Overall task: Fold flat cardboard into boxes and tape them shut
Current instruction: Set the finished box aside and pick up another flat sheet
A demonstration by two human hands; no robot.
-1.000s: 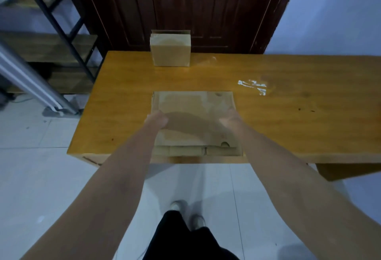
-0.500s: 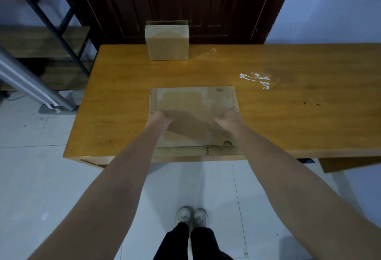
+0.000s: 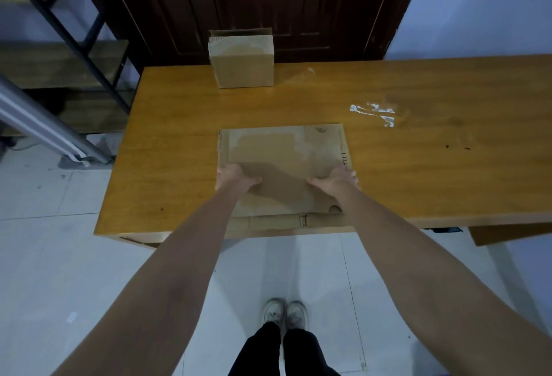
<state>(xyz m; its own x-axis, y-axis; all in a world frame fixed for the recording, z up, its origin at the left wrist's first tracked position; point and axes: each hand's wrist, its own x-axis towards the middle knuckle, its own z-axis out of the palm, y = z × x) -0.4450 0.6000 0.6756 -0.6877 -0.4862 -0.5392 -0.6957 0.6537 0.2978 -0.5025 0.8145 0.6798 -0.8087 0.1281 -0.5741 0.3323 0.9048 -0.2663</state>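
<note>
Both hands on the flat cardboard (image 3: 283, 163) at desk's (image 3: 418, 166) near edge: left hand (image 3: 236, 180) grips its left side, thumb on top; right hand (image 3: 336, 180) grips the right side, fingers curled over the edge. Cardboard lies flat. Folded box (image 3: 242, 60) stands at far edge, well apart. White smear (image 3: 375, 111) to the right.
</note>
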